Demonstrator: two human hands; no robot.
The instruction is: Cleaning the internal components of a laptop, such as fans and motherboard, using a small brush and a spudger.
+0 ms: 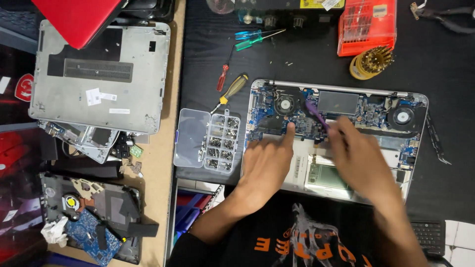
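An opened silver laptop (pixel 418 99) lies on the black mat, its blue circuit board, two round fans and grey panels exposed. My left hand (pixel 265 163) rests on the laptop's left half, index finger stretched out and pressing near the board below the left fan (pixel 284 105). My right hand (pixel 357 159) is closed around a purple-handled tool (pixel 314 113), whose handle slants up and left over the board's middle. The tool's tip is hidden by my fingers.
A clear screw organiser (pixel 208 139) sits open left of the laptop. Several screwdrivers (pixel 232 89) lie behind it. An orange bit case (pixel 367 24) and round bit holder (pixel 371 62) stand at the back. Laptop shells (pixel 99 74) pile up on the left; tweezers (pixel 437 141) lie at right.
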